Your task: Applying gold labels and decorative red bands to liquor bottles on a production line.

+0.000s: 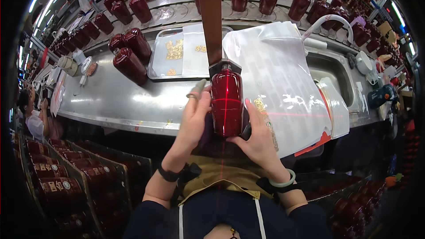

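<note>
1. A long steel counter (133,102) is seen running across a crowded workshop, with a sink basin (330,77) set into it at the right.
2. A curved conveyor (177,9) behind it is lined with dark red bottles (141,8); three more (130,51) are stood on the counter beside a metal tray (177,55) of gold decals.
3. Clear plastic sheets (283,71) are spread right of the tray.
4. A red bottle (226,104) is held upright at the counter's near edge, crossed by red laser lines.
5. The left hand (195,115) is pressed against its left side, tweezers pinched in the fingers.
6. The right hand (259,135) is wrapped around its lower right side.
</note>
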`<state>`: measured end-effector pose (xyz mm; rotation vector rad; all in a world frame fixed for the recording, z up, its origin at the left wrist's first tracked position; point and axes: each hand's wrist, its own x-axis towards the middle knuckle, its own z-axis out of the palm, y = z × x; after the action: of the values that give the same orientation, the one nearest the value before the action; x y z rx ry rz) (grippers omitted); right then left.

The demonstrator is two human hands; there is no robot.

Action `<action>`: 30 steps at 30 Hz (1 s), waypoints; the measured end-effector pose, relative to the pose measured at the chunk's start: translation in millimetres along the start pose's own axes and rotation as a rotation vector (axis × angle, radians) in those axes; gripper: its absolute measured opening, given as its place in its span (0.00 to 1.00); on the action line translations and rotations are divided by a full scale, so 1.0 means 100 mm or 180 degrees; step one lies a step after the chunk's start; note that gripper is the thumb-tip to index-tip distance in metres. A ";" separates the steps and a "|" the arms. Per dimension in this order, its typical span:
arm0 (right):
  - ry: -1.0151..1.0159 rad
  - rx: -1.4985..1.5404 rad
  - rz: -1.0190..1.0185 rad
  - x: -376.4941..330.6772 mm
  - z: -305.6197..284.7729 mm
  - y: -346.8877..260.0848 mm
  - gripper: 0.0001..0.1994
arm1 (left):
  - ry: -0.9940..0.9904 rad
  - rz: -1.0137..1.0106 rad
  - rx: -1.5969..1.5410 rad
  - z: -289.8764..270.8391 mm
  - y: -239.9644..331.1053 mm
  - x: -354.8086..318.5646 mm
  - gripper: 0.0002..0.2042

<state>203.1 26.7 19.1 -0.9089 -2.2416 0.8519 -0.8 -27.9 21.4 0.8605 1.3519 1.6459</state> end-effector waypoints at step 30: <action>-0.0305 0.0195 0.0033 -0.01 0.14 0.20 0.49 | 0.0302 0.1400 0.2191 -0.59 0.00 0.51 0.32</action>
<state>201.4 32.9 -4.9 -0.8689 -2.2805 0.9824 -75.3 -7.1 10.6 1.5844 1.9443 1.5485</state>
